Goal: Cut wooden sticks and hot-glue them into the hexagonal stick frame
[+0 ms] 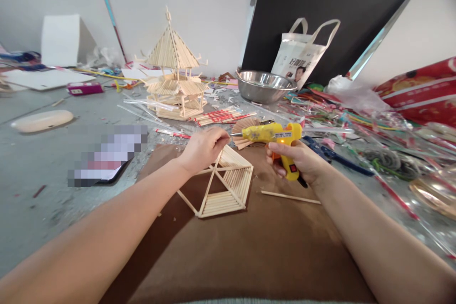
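Note:
My right hand grips a yellow hot glue gun, its orange light lit and its nozzle pointing left. Close to the nozzle tip, my left hand is pinched closed above a hexagonal stick frame. Whatever the left fingertips hold is too small to make out. Several of the frame's triangular sections are filled with rows of thin wooden sticks, while others are bare. The frame lies on a brown board. One loose stick rests on the board below the glue gun.
Behind stands a pagoda model made of sticks, with red-marked sticks before it. A metal bowl and white bag are at the back. Blue-handled scissors and clutter lie right; a phone lies left.

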The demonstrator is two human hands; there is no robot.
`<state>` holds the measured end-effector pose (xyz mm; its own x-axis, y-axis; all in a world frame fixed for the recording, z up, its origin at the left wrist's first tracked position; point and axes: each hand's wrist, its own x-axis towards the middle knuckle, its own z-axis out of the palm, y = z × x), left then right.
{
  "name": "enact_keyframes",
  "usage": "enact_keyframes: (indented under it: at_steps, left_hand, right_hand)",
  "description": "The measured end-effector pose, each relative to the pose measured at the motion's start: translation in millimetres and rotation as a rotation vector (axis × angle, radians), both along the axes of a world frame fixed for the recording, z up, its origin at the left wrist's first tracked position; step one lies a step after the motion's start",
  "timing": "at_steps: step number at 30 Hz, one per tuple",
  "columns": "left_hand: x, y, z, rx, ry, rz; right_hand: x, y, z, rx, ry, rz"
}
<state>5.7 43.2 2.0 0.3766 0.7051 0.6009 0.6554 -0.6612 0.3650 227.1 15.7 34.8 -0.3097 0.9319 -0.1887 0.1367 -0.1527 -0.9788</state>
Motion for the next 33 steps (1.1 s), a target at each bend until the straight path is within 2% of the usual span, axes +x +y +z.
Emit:
enact_keyframes:
  at_steps: [26, 33]
  left_hand:
    - [-1.4, -1.3, -4.7, 0.175, 0.089, 0.028]
    - [-1.3, -1.3, -4.0, 0.174, 0.061, 0.033]
  right_hand:
    - [7.3, 2.7, -2.2, -0.054, 0.048, 0.066]
    - [6.5, 3.4, -3.0, -0.051, 0.024, 0.051]
